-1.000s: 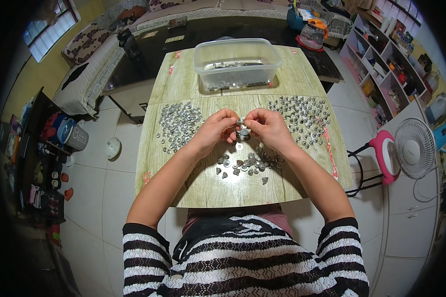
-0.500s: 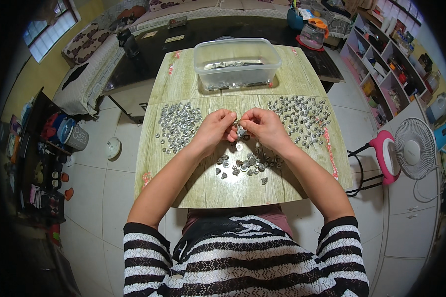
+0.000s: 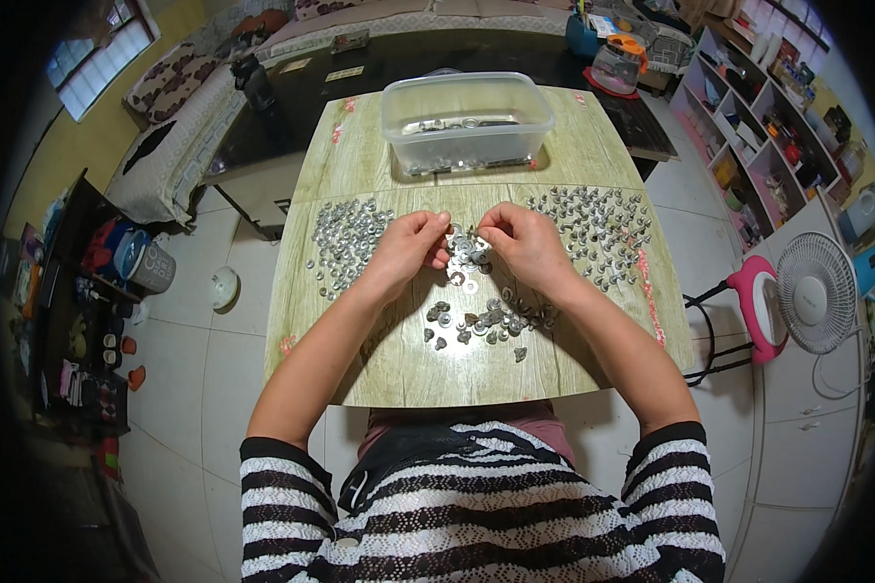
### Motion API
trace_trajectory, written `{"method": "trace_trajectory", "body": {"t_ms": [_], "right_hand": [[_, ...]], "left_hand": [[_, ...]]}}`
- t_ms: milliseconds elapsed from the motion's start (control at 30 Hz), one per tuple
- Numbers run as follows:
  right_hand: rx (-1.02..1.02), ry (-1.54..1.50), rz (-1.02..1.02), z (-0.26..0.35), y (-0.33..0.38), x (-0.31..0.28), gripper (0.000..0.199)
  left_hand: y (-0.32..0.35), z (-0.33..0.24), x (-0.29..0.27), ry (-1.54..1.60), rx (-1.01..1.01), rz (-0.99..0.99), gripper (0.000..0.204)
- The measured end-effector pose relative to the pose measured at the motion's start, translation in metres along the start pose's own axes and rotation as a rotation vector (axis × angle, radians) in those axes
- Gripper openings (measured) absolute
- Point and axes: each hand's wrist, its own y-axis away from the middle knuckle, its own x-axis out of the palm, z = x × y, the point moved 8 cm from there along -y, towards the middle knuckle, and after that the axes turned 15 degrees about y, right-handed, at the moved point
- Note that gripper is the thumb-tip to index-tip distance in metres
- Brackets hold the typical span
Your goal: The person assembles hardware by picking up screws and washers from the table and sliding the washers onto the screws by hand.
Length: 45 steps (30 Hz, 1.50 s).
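Note:
Over the middle of the table, my left hand (image 3: 410,251) is closed, thumb against fingertips, at the left side of a small heap of flat metal washers (image 3: 470,257). Facing it, my right hand (image 3: 527,251) pinches at the heap's right side. Whatever tiny metal pieces lie in the fingertips are too small to make out. Nearer to me lies a loose pile of dull grey metal fasteners (image 3: 491,323). Shiny small round metal pieces, like nuts (image 3: 348,241), spread beyond my left hand. Many small screws (image 3: 593,233) with wide heads spread beyond my right hand.
A clear plastic tub (image 3: 467,121) with metal parts inside stands at the far side of the wood-patterned table (image 3: 399,384). Behind is a dark glossy table (image 3: 408,58). To the right are a pink stool (image 3: 756,309) and a white fan (image 3: 815,291).
My hands have moved apart from nearly touching, the left slightly left and the right slightly right. More of the washer heap between them shows.

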Motion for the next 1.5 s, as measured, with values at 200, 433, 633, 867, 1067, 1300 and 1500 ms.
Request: {"method": "trace_trajectory", "body": {"t_ms": [200, 433, 633, 867, 1067, 1300, 1500], "right_hand": [[-0.194, 0.415, 0.109, 0.010, -0.009, 0.015, 0.008], [-0.281, 0.608, 0.174, 0.012, -0.014, 0.021, 0.006], [-0.287, 0.497, 0.132, 0.024, 0.014, -0.013, 0.006], [-0.234, 0.526, -0.054, -0.008, 0.092, -0.064, 0.007], [-0.188, 0.752, -0.283, -0.044, 0.139, -0.092, 0.012], [-0.303, 0.878, -0.271, -0.051, 0.137, -0.084, 0.007], [-0.380, 0.939, -0.246, -0.050, 0.132, -0.084, 0.009]], "left_hand": [[0.014, -0.020, -0.015, -0.366, 0.217, 0.012, 0.017], [0.044, -0.036, -0.045, -0.502, 0.311, -0.086, 0.017], [0.073, -0.037, -0.045, -0.794, 0.423, -0.095, 0.013], [0.087, -0.026, -0.030, -0.903, 0.558, -0.006, 0.011], [0.088, -0.027, -0.025, -0.893, 0.562, -0.030, 0.012], [0.093, -0.026, -0.013, -0.931, 0.530, -0.012, 0.014], [0.100, -0.026, -0.011, -0.951, 0.600, -0.019, 0.014]]}}
